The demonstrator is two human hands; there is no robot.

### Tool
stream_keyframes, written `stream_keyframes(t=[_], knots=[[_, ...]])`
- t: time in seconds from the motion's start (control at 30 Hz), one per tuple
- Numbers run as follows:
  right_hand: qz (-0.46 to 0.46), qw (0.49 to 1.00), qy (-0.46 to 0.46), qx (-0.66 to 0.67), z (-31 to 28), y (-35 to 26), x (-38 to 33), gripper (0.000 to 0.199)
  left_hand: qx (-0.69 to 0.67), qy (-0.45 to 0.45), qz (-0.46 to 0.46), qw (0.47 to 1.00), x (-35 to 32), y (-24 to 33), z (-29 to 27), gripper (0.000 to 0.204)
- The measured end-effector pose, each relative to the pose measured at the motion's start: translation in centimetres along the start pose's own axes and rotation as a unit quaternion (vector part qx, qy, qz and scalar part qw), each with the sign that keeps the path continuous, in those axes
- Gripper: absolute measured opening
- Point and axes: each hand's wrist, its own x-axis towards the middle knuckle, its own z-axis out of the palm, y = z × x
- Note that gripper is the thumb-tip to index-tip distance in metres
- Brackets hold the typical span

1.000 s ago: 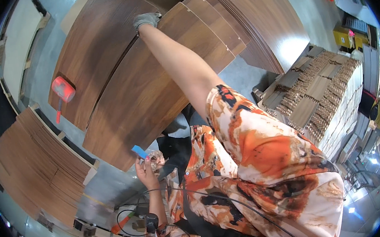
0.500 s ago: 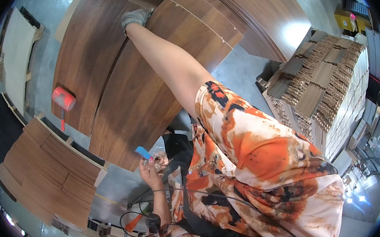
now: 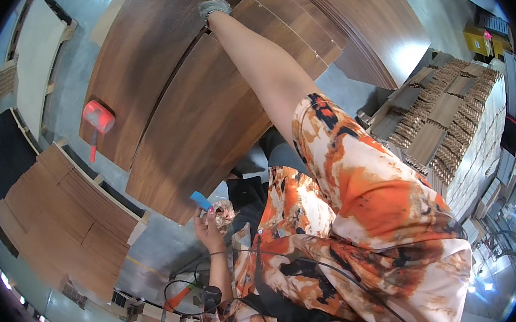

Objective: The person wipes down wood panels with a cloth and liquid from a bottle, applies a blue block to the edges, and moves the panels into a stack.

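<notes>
Two long brown wood-grain panels lie side by side before me, a left panel [image 3: 138,55] and a right panel [image 3: 204,110], with a narrow dark gap between them. My right arm stretches far across the right panel. At the far end of the gap, my right hand [image 3: 215,8] rests, covered in grey, glove-like material; its fingers are not distinguishable. Low on the left, near the panel's close end, my bare left hand [image 3: 205,227] pinches a small flat blue piece [image 3: 201,200]. Beside it is a shiny, crumpled-looking brownish roll [image 3: 223,213]. A red mallet [image 3: 99,117] lies on the left panel's outer edge.
Stacked brown panels [image 3: 61,221] stand at left, with a black-topped stack [image 3: 5,149] and a pale board [image 3: 46,51] beyond. Layered boards [image 3: 375,22] rise at far right, near a pallet of ridged brown pieces [image 3: 444,114]. A black cable [image 3: 322,263] crosses my body.
My right hand has slid to the right and slightly farther away along the panels. The view has shifted a little. My left hand still holds the blue piece.
</notes>
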Motion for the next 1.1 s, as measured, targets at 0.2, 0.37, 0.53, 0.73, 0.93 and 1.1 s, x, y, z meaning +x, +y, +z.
stream_keyframes(t=[0.2, 0.37, 0.53, 0.73, 0.93, 1.1], knots=[[-0.095, 0.99, -0.048, -0.096, -2.8, 0.6, -7.0, 0.05, 0.005, 0.011, -0.008, 1.0, -0.9, 0.6, -1.3, 0.044], [-0.225, 0.961, 0.022, -0.162, -7.1, 6.3, -15.4, 0.068, -0.003, -0.02, 0.024, 1.0, 1.0, 0.1, -3.2, 0.039], [-0.304, 0.855, 0.156, -0.389, -9.7, 22.5, -24.1, 0.076, -0.043, -0.017, 0.02, 0.999, 7.8, -3.9, -10.5, 0.035], [-0.284, 0.81, 0.222, -0.462, -12.0, 26.8, -26.4, 0.08, -0.056, 0.059, -0.046, 0.996, 16.2, -11.4, -23.7, 0.04], [-0.257, 0.832, 0.253, -0.421, -13.8, 25.8, -22.6, 0.081, -0.197, -0.012, -0.236, 0.952, 17.3, -17.1, -27.5, 0.053], [-0.266, 0.812, 0.312, -0.415, -14.6, 24.7, -19.8, 0.084, -0.266, -0.077, -0.241, 0.93, 17.1, -17.4, -25.2, 0.057]])
